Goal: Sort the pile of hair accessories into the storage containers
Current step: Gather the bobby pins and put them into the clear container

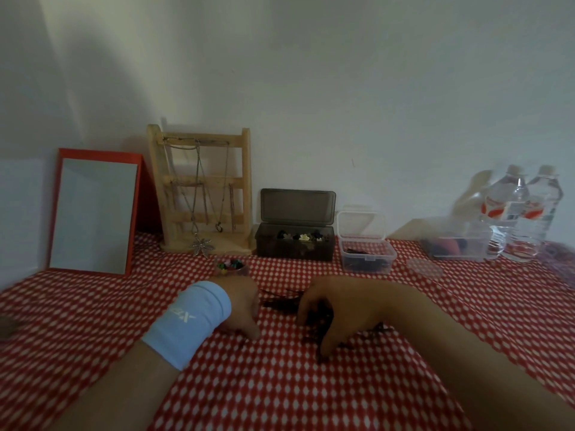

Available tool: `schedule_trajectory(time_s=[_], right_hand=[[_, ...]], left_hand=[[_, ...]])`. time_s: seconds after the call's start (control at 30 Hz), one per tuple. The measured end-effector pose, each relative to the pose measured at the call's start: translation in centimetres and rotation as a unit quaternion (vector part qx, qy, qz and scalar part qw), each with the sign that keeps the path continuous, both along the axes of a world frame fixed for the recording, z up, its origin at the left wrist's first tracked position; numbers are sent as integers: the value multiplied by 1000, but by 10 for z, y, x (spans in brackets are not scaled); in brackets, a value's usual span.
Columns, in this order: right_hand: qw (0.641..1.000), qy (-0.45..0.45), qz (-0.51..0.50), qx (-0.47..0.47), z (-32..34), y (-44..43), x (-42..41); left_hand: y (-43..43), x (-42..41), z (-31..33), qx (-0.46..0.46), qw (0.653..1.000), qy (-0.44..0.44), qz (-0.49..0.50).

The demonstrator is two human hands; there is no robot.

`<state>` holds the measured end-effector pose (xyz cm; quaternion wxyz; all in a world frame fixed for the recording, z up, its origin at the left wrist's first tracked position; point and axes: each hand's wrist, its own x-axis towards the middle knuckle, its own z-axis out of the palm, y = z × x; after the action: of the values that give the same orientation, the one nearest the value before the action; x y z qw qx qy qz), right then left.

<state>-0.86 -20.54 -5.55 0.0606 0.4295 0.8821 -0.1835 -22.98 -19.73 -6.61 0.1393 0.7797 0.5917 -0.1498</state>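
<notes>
Right hand (329, 309) is curling its fingers down into the pile (289, 306) of dark pins on the cloth (311, 393), apparently pinching a few (grip partly hidden). Left hand (239, 306) is resting knuckles-down beside the pile; whether it is holding anything, cannot tell. Advice: be lifting one kind only, shaking tangles loose, then carrying toward the clear box (367, 253) already holding pins.

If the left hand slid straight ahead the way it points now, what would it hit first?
Probably the small round dish of colourful clips, just beyond the left hand; depth is hard to judge.
</notes>
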Motion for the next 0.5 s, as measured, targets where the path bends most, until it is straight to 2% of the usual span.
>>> schedule_trajectory(time_s=[0.1,0.17,0.3,0.43,0.5], right_hand=[[1000,-8,-2,-7,-6,-2,1],[1000,-6,-7,-8,-7,2,5],[998,0,-44,45,-10,14,18],[994,7,-66,85,-12,19,35],[992,34,-67,99,-15,19,42]], left_hand=[[2,8,-3,-4,996,-91,-9],[3,15,-4,29,991,-130,-28],[10,31,-14,71,975,-202,-55],[16,32,-14,159,955,-244,-60],[21,26,-15,154,964,-209,-56]])
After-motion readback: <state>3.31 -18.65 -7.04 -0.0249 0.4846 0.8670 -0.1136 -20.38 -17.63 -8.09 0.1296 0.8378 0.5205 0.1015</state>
